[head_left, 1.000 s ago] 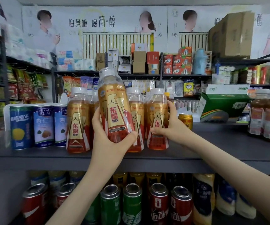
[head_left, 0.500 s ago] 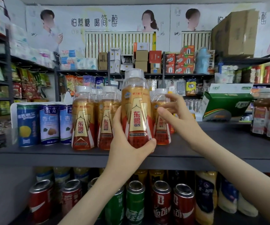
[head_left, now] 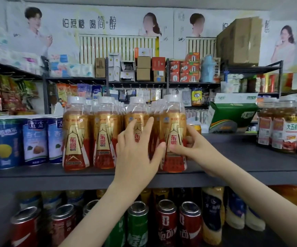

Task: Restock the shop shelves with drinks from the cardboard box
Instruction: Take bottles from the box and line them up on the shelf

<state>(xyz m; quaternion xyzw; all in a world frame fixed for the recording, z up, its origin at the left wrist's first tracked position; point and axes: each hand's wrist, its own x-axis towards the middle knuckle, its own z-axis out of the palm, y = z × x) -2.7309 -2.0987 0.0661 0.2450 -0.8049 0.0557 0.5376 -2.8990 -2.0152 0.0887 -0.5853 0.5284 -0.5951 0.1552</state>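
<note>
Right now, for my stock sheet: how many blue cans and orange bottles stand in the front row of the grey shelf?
blue cans: 3
orange bottles: 4
Total: 7

The dark grey shelf [head_left: 251, 157] before me carries three blue cans [head_left: 35, 141] at its left, a row of orange drink bottles [head_left: 76, 136] upright just beside them, a green carton [head_left: 231, 114] further back, and labelled jars [head_left: 285, 129] well apart at the right.
</note>
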